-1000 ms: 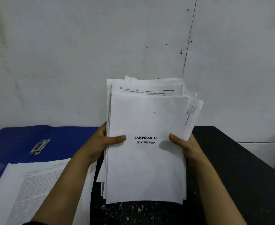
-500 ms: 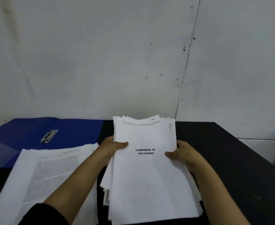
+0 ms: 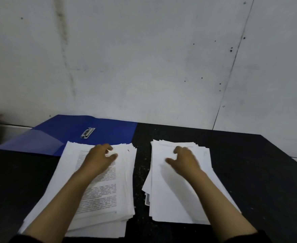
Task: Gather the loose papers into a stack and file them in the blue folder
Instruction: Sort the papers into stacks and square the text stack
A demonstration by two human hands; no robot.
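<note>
Now right stack (image 3: 179, 181) down flat on the table (image 3: 249, 172), no longer held; both hands' fingers (image 3: 112, 151) loose atop separate piles.

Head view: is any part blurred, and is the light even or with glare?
Head view: both hands, left and right, are smeared by motion; printed text on the left stack is too soft to read; the wall is lit evenly and dimly, without glare; the folder looks fairly sharp.

One head-worn view (wide-angle) looks forward and down, close over the table (image 3: 249, 172).
</note>
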